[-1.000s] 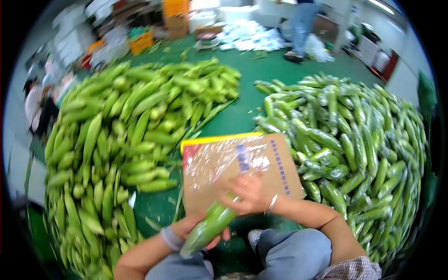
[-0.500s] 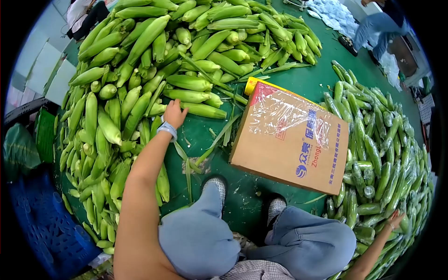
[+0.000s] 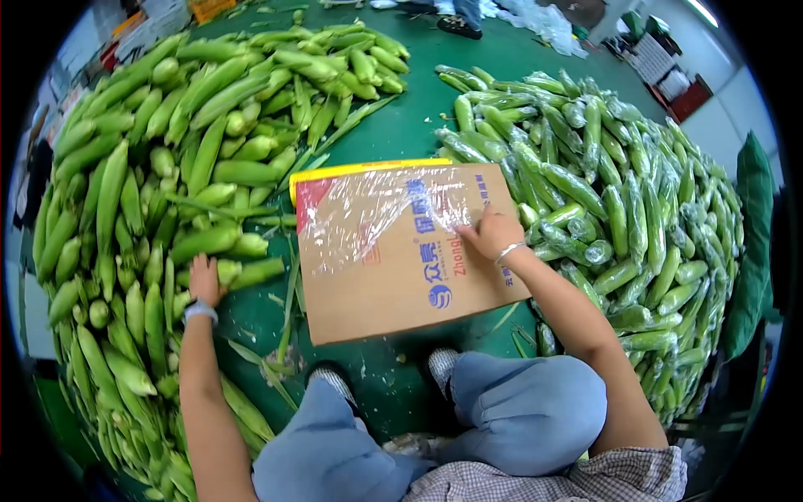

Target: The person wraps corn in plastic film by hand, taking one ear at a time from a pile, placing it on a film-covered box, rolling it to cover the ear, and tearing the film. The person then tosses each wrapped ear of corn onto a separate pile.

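Note:
My left hand (image 3: 206,283), with a pale band at its wrist, is closed at the near end of a husked ear of corn (image 3: 255,273) on the edge of the large green pile. My right hand (image 3: 495,234) rests over the right part of a flat cardboard box (image 3: 376,293), its thumb and fingers apart and nothing seen in them. Clear plastic film (image 3: 360,226) covers much of the box's upper face. Beneath the box's far edge shows a yellow piece (image 3: 368,166).
A heap of corn in husks (image 3: 109,209) spreads on the left. On the right lies a pile of film-wrapped ears (image 3: 619,209). Loose husk leaves (image 3: 288,309) lie on the green floor (image 3: 418,109). A person's foot (image 3: 461,27) shows at the far side.
The view has turned right. My right hand has come from the wrapped pile to over the cardboard box. My left hand stays at the ear on the corn heap's edge.

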Motion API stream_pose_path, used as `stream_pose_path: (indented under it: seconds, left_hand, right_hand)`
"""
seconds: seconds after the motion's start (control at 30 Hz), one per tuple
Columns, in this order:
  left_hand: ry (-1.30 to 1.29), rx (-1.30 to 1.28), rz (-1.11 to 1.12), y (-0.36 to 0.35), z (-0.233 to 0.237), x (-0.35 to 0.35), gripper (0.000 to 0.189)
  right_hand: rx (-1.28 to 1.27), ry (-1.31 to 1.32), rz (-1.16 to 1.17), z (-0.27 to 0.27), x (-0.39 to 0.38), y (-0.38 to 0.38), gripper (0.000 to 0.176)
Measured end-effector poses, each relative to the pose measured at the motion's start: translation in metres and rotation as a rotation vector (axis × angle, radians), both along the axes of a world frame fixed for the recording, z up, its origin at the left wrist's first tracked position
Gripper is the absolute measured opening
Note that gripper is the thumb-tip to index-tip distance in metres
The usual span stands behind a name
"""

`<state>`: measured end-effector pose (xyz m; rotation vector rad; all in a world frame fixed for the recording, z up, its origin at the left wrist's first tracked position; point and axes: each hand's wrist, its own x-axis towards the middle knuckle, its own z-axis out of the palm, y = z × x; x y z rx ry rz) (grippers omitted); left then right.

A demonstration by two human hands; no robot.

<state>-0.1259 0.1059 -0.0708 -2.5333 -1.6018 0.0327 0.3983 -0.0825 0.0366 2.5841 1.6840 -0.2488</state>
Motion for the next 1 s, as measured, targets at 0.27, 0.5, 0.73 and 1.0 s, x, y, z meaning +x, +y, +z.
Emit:
stream_pose_path:
  seconds: [0.27,0.5,0.73,1.0]
  left_hand:
    - [-0.775,0.045,-0.258,-0.045,0.123,0.144,0.062]
    - [-0.627,-0.231,-0.573,-0.051,0.119,0.34,0.064]
    - [-0.816,-0.302,-0.776,-0.047,0.114,0.327,0.046]
    - [-0.318,0.195,-0.483,-0.107,0.102,0.242,0.037]
  right_hand:
    - [-0.129,1.358,-0.146,-0.01,0.009,0.007,0.021]
    - [0.509,2.103,-0.245,0.003,0.044,-0.054,0.018]
    - [0.617,0.83,0.472,-0.009,-0.046,0.072,0.025]
    - [0.457,0.054,0.837,0.006,-0.061,0.076,0.059]
